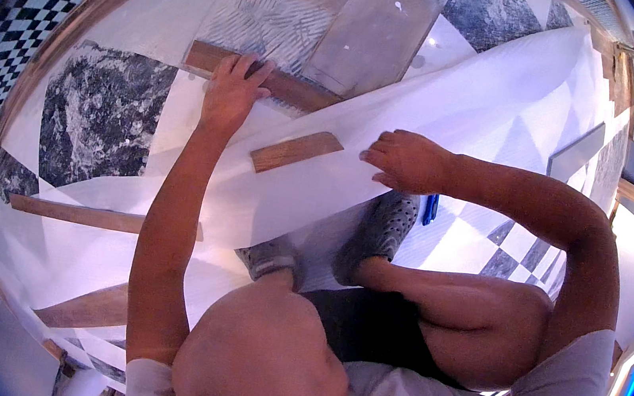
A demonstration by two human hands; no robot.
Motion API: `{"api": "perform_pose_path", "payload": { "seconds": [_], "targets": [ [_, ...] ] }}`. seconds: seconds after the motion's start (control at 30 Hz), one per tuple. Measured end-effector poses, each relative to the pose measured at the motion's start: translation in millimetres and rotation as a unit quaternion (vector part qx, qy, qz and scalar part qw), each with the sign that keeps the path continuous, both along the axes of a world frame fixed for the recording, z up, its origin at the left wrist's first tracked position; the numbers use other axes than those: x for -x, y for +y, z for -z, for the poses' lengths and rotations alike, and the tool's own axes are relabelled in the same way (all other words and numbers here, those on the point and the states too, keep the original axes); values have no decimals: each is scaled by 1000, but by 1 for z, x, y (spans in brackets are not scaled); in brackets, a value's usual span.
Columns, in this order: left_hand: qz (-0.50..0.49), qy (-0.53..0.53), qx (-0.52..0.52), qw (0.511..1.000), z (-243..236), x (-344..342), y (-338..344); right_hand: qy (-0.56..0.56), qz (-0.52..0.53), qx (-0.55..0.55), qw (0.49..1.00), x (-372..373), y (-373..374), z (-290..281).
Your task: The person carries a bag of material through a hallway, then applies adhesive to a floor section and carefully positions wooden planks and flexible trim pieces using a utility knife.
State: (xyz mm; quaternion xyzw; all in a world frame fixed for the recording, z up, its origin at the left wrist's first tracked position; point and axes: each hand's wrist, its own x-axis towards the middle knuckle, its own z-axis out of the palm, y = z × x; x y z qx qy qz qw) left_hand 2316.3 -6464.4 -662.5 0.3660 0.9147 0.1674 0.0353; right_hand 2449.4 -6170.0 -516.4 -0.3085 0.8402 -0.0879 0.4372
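Note:
My left hand (236, 95) reaches forward with its fingers bent over a narrow brown wood-look strip (299, 91). That strip lies along the near edge of a patch of ridged, combed grey mortar (268, 23) and a larger grey-brown plank tile (375, 29). Over the white sheet (455, 120), my right hand (410, 162) hovers with fingers loosely bent and apart, nothing visible in it. Between my hands a short brown piece (296, 152) with one rounded corner rests on the sheet.
More brown strips lie at left (79, 214) and lower left (90, 307). Black-and-white checkered flooring (108, 114) shows around the sheet. A blue-handled object (431, 209) is beside my right shoe (393, 228). A grey panel (577, 150) stands at the right.

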Motion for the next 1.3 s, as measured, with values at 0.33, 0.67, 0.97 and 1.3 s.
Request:
{"api": "perform_pose_path", "payload": {
  "seconds": [0.33, 0.67, 0.97, 1.3],
  "targets": [
    [-21, 1, 11, 1000, 0, -6, 4, 160, 123, 52, 978, 7, 11, 49],
    [-64, -89, -78, 991, -42, -26, -23, 128, 107, 18, 986, 55, -18, 86],
    [-203, -96, 117, 967, -74, -130, -257, 110, 105, 61, 987, 54, -17, 79],
    [-163, -117, 271, 942, -65, -163, -344, 70, 95, 81, 990, 43, -19, 89]
  ]
}}
